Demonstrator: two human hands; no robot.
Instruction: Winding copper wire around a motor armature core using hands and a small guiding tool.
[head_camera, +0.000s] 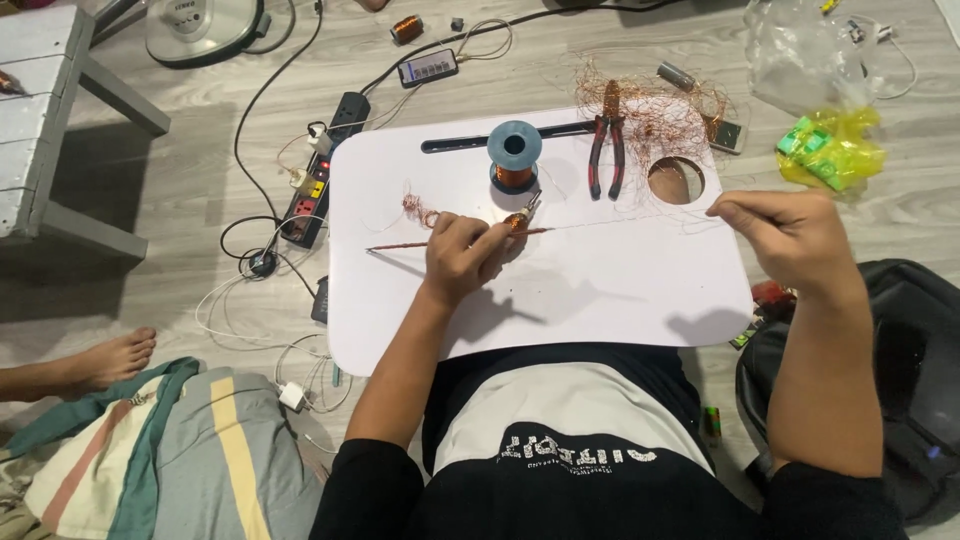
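Observation:
My left hand (462, 255) grips a thin rod (400, 244) wound with copper wire, held just above a white lap tray (620, 290). A fine strand of copper wire (620, 222) runs taut from the rod to my right hand (790, 235), whose fingers pinch its end over the tray's right edge. A blue spool of copper wire (515, 155) stands upright behind my left hand. Red-handled pliers (607, 145) lie to its right, beside a tangle of loose copper wire (665, 110).
A round hole (676, 180) opens in the tray's far right corner. A power strip (322, 175) with cables lies left of the tray. A phone (428, 67), plastic bags (825, 145), a black bag (910, 380), a folded cloth (170, 450) and another person's foot (110, 358) surround me.

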